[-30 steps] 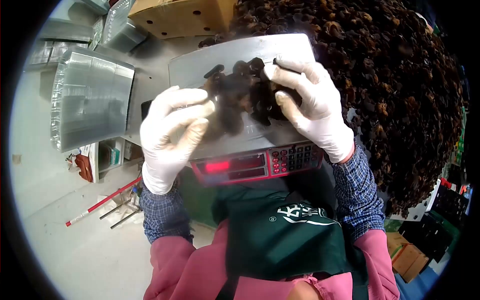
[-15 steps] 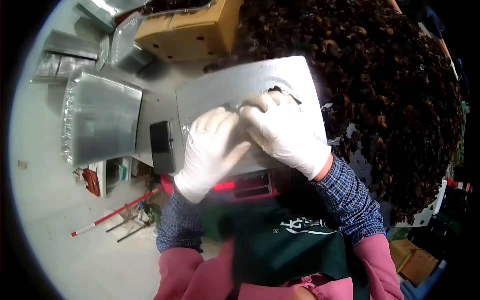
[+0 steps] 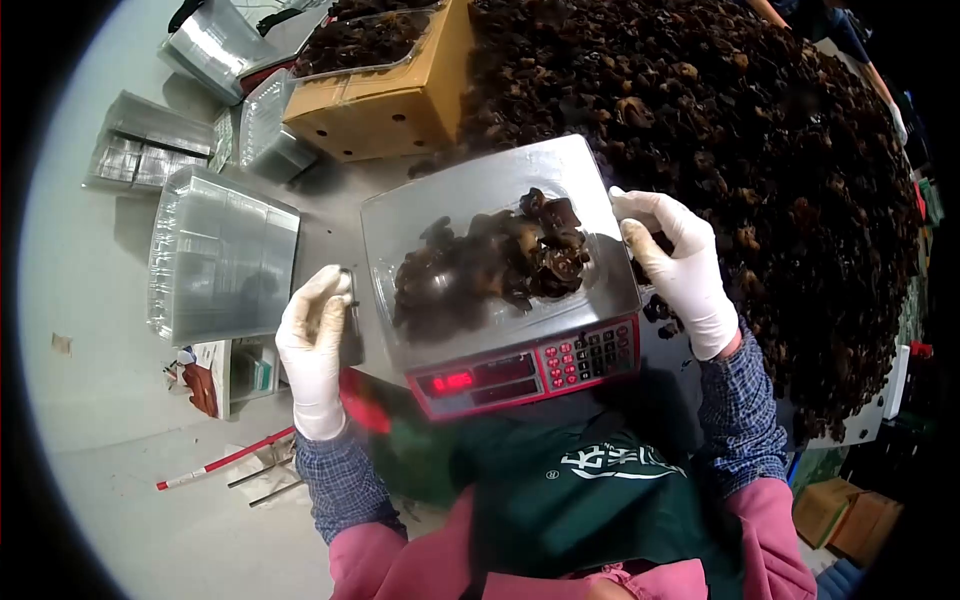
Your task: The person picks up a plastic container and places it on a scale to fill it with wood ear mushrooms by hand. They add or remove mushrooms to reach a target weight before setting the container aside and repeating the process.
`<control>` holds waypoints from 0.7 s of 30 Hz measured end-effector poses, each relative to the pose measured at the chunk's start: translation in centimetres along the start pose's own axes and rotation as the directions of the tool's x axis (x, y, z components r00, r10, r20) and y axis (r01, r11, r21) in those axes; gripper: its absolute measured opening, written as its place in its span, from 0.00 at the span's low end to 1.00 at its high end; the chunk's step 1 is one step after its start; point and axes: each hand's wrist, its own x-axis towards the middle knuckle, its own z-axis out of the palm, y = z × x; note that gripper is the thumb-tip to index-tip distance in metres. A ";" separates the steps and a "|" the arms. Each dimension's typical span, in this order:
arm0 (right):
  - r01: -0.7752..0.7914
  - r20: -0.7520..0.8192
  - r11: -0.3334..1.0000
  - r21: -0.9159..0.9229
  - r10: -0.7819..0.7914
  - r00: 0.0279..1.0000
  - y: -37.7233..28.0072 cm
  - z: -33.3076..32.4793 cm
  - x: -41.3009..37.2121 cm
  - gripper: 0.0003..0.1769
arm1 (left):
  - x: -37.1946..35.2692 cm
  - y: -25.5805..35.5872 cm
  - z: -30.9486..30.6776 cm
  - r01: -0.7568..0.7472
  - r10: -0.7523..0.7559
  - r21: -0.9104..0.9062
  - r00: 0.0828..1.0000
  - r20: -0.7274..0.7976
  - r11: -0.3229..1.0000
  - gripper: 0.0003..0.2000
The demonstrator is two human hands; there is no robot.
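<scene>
In the head view, dark wood ear mushrooms (image 3: 490,262) lie in a loose heap on the metal pan of a digital scale (image 3: 475,192). The scale's red display is lit, its digits blurred. My right hand (image 3: 682,262), in a white glove, is at the pan's right side, thumb and fingers apart, fingertips close to the rim. Left of the scale is my left hand (image 3: 316,345), also gloved, with fingers bent, thumb apart and nothing visible between them. Its fingers overlap a dark phone (image 3: 352,335), which is mostly hidden.
A large mound of wood ear (image 3: 760,170) covers the table to the right and back. Stacked clear plastic trays (image 3: 225,260) stand at the left. Behind the scale, a cardboard box (image 3: 385,115) bears a filled clear tray (image 3: 415,50). Another person's arm (image 3: 875,80) shows at the far right.
Both hands have moved apart from over the pan, the left to the left and the right to the right. The wood ear heap and the scale's keypad are now uncovered.
</scene>
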 end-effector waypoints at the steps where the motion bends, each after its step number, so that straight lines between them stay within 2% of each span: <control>1: -0.082 0.024 0.996 0.042 0.081 0.996 -0.3 -0.5 -0.3 0.14 | -0.4 -0.3 -0.4 0.069 -0.069 0.009 0.996 -0.052 0.998 0.15; 2: -0.164 0.053 0.983 0.081 0.161 0.986 -0.6 -0.9 -0.5 0.14 | -0.9 -0.3 -0.7 0.138 -0.132 0.073 0.988 -0.082 0.988 0.16; 6: -0.113 0.072 0.992 -0.055 0.117 0.991 0.5 -0.9 -0.9 0.14 | -2.4 -1.3 -2.1 0.248 -0.237 0.162 0.968 -0.085 0.955 0.16; 8: -0.189 0.118 0.979 -0.073 0.197 0.973 0.2 -1.0 -0.8 0.15 | -2.9 -1.2 -2.2 0.268 -0.260 0.201 0.963 -0.070 0.942 0.17; 10: -0.221 0.108 0.974 -0.057 0.226 0.968 0.7 -0.5 -0.7 0.16 | -3.0 -1.4 -1.9 0.245 -0.242 0.136 0.970 -0.033 0.960 0.17; 11: -0.200 0.112 0.976 -0.085 0.209 0.972 1.1 -0.5 -0.7 0.16 | -3.2 -0.8 -1.5 0.294 -0.289 0.148 0.956 -0.059 0.944 0.18; 14: -0.174 0.131 0.976 -0.130 0.191 0.973 1.0 -0.6 -0.4 0.16 | -3.3 -0.7 -1.0 0.295 -0.295 0.150 0.955 -0.024 0.944 0.18; 16: -0.154 0.087 0.980 -0.126 0.165 0.982 1.2 -0.3 -0.4 0.16 | -3.1 -0.8 -0.7 0.341 -0.345 0.152 0.939 -0.002 0.927 0.18; 18: -0.098 0.121 0.980 -0.175 0.120 0.985 1.5 -0.7 -0.4 0.16 | -3.0 -0.8 -0.3 0.274 -0.287 0.187 0.957 0.045 0.943 0.18; 21: -0.198 0.161 0.967 -0.158 0.223 0.961 1.1 -0.3 -0.5 0.17 | -2.9 0.2 0.8 0.333 -0.348 0.198 0.936 0.047 0.922 0.18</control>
